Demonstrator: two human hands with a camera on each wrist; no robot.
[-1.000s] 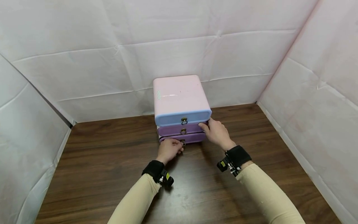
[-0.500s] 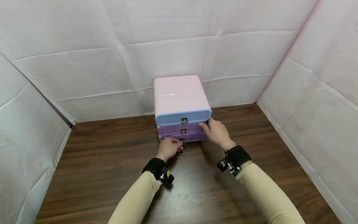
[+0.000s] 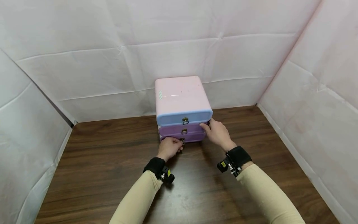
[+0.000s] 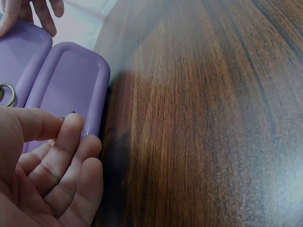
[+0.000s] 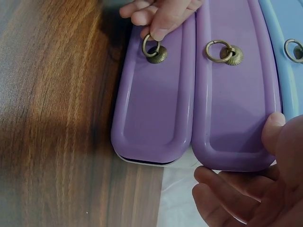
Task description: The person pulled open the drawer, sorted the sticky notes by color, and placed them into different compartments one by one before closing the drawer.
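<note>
A small chest of drawers (image 3: 180, 96) with a pink top stands at the back of the table. It has a blue top drawer (image 3: 173, 118), a purple middle drawer (image 5: 232, 104) and a purple bottom drawer (image 5: 151, 109). My left hand (image 3: 176, 145) pinches the brass ring pull (image 5: 150, 47) of the bottom drawer, whose front sits almost flush, with a thin dark gap at its end. My right hand (image 3: 213, 130) holds the chest's right front corner at the middle drawer. Its thumb lies on the front and its fingers curl round the side.
The dark wooden table (image 3: 112, 161) is walled by white cloth panels (image 3: 84, 71) at the back and on both sides. The chest stands close to the back panel. Bare tabletop lies to the left, right and front of it.
The bottom drawer front and my left hand have shifted slightly back toward the chest. My right hand has stayed on the corner.
</note>
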